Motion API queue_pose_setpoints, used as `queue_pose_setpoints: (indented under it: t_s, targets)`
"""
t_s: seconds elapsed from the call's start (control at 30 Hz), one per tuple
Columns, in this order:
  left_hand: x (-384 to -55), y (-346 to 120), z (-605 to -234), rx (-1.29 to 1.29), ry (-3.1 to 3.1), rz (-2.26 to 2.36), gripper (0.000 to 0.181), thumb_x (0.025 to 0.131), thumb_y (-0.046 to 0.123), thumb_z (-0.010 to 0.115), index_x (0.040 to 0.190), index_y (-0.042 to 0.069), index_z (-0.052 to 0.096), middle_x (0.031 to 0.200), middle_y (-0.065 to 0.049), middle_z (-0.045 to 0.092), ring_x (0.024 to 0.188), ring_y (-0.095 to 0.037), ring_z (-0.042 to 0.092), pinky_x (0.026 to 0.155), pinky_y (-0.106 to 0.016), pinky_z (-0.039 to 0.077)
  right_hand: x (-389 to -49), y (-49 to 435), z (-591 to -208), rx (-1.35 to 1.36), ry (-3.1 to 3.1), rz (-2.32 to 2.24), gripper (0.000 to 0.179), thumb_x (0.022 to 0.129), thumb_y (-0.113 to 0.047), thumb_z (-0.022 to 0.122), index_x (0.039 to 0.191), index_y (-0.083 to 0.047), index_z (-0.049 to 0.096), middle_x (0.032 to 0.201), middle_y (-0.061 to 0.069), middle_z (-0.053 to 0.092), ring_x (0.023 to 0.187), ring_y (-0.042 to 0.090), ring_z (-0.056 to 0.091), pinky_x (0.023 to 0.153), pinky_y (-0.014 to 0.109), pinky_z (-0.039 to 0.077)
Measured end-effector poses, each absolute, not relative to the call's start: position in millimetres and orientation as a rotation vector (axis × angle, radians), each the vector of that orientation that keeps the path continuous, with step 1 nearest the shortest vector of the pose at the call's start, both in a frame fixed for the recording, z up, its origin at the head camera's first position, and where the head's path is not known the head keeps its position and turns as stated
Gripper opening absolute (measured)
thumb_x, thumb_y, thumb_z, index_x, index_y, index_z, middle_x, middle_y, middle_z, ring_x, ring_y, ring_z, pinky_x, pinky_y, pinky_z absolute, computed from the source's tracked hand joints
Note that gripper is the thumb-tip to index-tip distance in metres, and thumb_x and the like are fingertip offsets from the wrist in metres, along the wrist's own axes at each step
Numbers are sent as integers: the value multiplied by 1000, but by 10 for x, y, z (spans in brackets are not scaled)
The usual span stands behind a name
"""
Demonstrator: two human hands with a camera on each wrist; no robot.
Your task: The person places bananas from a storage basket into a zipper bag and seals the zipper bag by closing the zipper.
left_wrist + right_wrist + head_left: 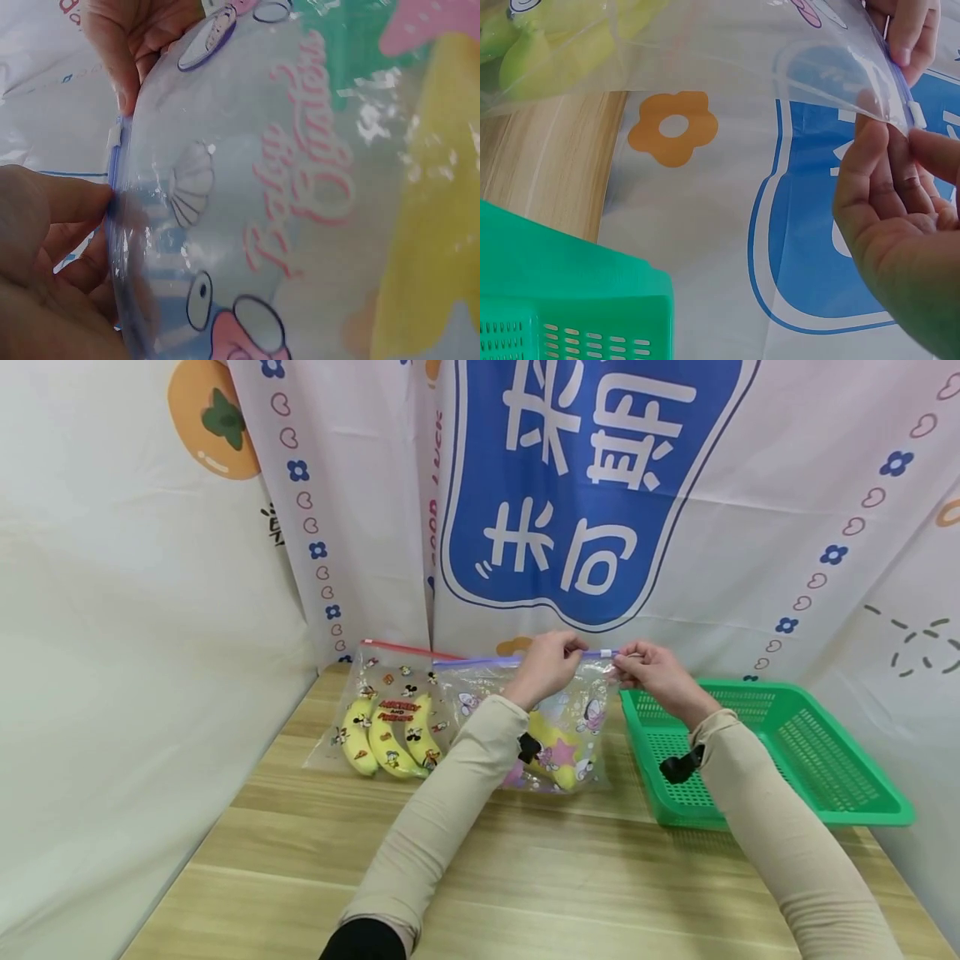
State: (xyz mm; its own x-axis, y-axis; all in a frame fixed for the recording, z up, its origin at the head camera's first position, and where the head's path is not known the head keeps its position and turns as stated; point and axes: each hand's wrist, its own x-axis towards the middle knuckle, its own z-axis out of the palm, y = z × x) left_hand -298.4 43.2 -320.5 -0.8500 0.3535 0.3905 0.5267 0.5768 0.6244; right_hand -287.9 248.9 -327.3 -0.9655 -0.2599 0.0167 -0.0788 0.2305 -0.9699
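My left hand (pixel 551 667) pinches the purple zip edge of a clear zipper bag (pixel 592 714), left of its white slider (pixel 114 138). With thumb and fingers, my right hand (pixel 660 677) grips the bag's upper right corner, just beside the slider. The bag is held upright over the table, with pink and purple cartoon prints and yellow bananas (pixel 551 64) inside. Left of it lies a second clear zipper bag (pixel 327 747) with a red zip (pixel 405 648), holding several bananas (pixel 390 743). My left forearm partly hides the purple-zip bag.
A green plastic basket (pixel 885 793) with perforated sides stands on the right of the wooden table (pixel 570 877), under my right forearm. A white printed cloth (pixel 375 527) with a large blue panel hangs right behind the bags.
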Motion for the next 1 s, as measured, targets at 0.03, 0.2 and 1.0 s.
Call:
queue_pose_setpoints:
  t_s: [0.03,0.2,1.0]
  targets:
    - [-2990,444,-3207,-735,-2589,-1156,18,96,13,55,105,9,69,99,-1,67,82,-10,58,70,-19,48,-2879,2488,-3274,-326,2349,-1815,20,99,-22,52,102,-2,49,87,2,61,75,11,59,68,24,52]
    - [-3016,492,-3215,-758,-2588,-1202,15,95,18,58,101,11,71,93,2,67,82,-9,59,71,-18,47,-2887,2483,-3294,-335,2363,-1770,22,99,-21,51,103,1,50,87,3,61,75,12,58,69,26,53]
    - [-3020,599,-3235,-813,-2629,-1312,18,96,22,57,100,10,70,91,2,66,80,-9,58,67,-19,48,-2865,2452,-3293,-354,2390,-1779,25,99,-21,52,105,3,51,86,4,62,76,12,60,69,25,54]
